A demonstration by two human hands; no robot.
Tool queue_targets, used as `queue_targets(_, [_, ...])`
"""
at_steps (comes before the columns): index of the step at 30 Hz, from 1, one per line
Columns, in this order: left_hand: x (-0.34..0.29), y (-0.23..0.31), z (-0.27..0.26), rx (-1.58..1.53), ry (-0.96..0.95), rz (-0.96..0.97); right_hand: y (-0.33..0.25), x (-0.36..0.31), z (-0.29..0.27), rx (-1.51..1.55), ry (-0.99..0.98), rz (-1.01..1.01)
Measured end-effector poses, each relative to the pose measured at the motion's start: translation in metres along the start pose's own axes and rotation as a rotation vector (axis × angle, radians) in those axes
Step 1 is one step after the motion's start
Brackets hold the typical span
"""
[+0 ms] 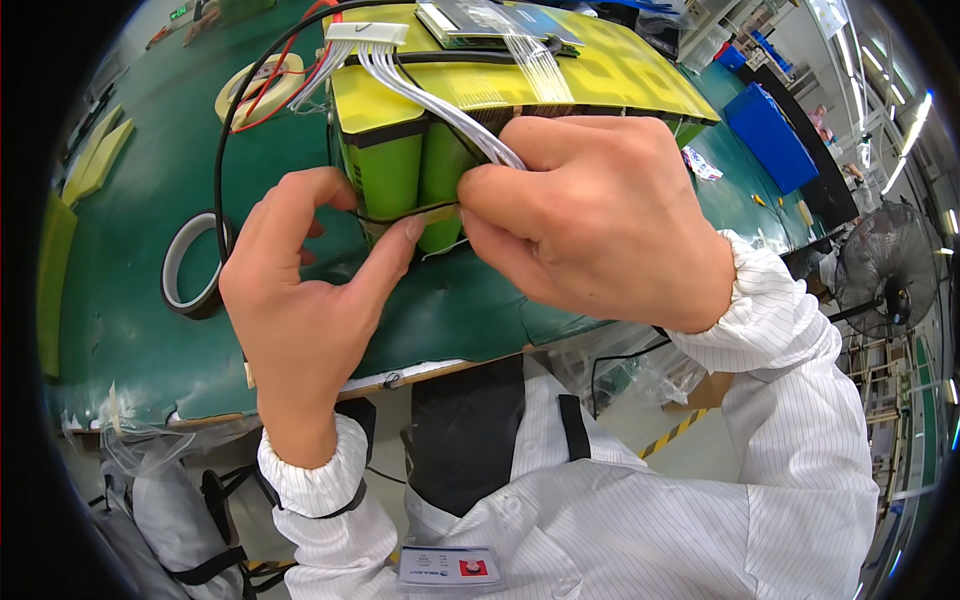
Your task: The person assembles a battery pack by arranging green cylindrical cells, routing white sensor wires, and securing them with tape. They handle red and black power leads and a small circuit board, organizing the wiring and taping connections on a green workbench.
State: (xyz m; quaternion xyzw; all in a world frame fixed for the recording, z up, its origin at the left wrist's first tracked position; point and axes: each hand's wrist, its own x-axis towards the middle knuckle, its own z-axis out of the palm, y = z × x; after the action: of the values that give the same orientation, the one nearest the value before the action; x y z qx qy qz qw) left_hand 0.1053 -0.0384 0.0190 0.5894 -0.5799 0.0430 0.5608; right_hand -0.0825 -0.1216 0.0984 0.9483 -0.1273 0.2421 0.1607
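Note:
A battery pack point(385, 175) of green cells under a yellow cover sheet stands on the bench before me. At its near side, a thin black wire point(385, 216) with a piece of yellowish translucent tape point(438, 213) on it stretches between my hands. My left hand point(305, 265) pinches the wire at its left, thumb against the tape's end and forefinger curled at the cells. With fingers closed, my right hand point(595, 215) grips the other end of the tape; its fingertips are partly hidden. White wires point(440, 105) run from a white connector point(367, 34) down behind my right hand.
A roll of brown tape point(178, 265) and a cream tape roll point(235, 95) lie left on the green bench point(130, 340). A black cable point(222, 150) loops past them. A blue bin point(770, 135) sits at the far right, near a black fan point(888, 270).

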Motion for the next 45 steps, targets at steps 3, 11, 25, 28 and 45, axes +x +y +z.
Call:
queue_targets(3, [-0.001,0.004,0.003,-0.033,0.006,-0.056,0.001,-0.001,0.001,0.012,-0.010,-0.010])
queue_targets(11, [-0.006,0.010,0.004,-0.176,-0.010,-0.210,0.008,-0.007,0.009,0.162,0.004,-0.118])
queue_targets(25, [-0.009,0.013,0.011,-0.186,0.065,-0.213,-0.005,0.024,-0.013,0.350,0.175,0.053])
queue_targets(28, [-0.011,0.010,0.014,-0.168,0.081,-0.178,-0.007,0.042,-0.022,0.241,0.175,0.097])
queue_targets(45, [-0.017,0.019,0.017,-0.304,0.070,-0.344,-0.010,0.098,-0.078,0.678,-0.496,0.768])
